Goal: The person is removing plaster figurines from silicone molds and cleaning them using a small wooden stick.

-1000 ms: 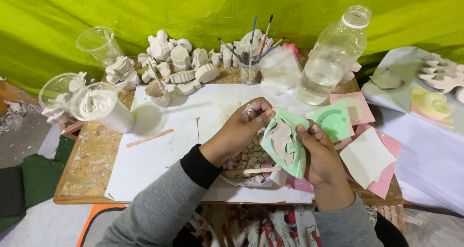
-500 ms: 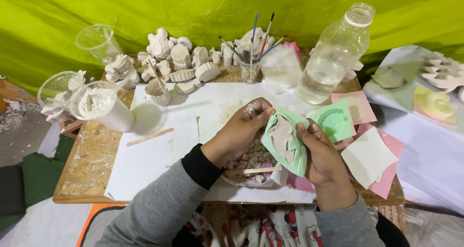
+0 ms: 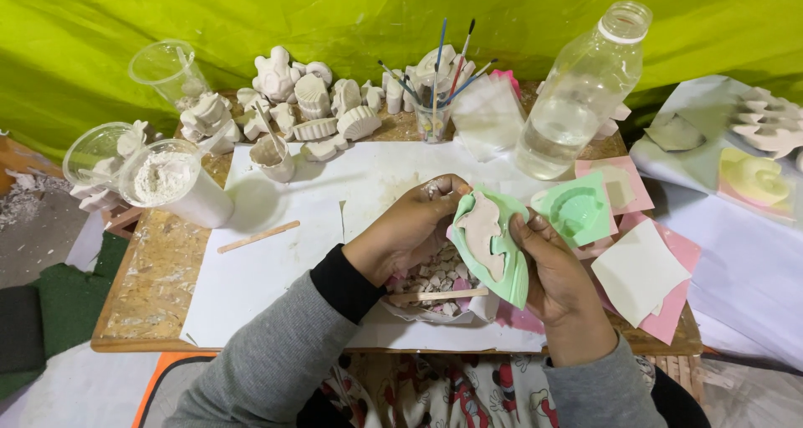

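Observation:
Both hands hold a green mould [image 3: 493,246] with a pale plaster shape set in its hollow, tilted on edge above the table. My left hand [image 3: 414,223] grips its upper left rim with fingertips curled over the top. My right hand [image 3: 559,281] holds the right side from behind, thumb on the front face. Under the mould a container of broken plaster bits [image 3: 435,279] has a wooden stick [image 3: 437,295] lying across it.
White paper [image 3: 276,252] covers the wooden table. A cup of white powder [image 3: 171,181], clear cups, several white plaster figures [image 3: 293,102], a brush jar [image 3: 433,114], a water bottle [image 3: 581,97], a second green mould [image 3: 577,210] and pink moulds [image 3: 644,269] surround it.

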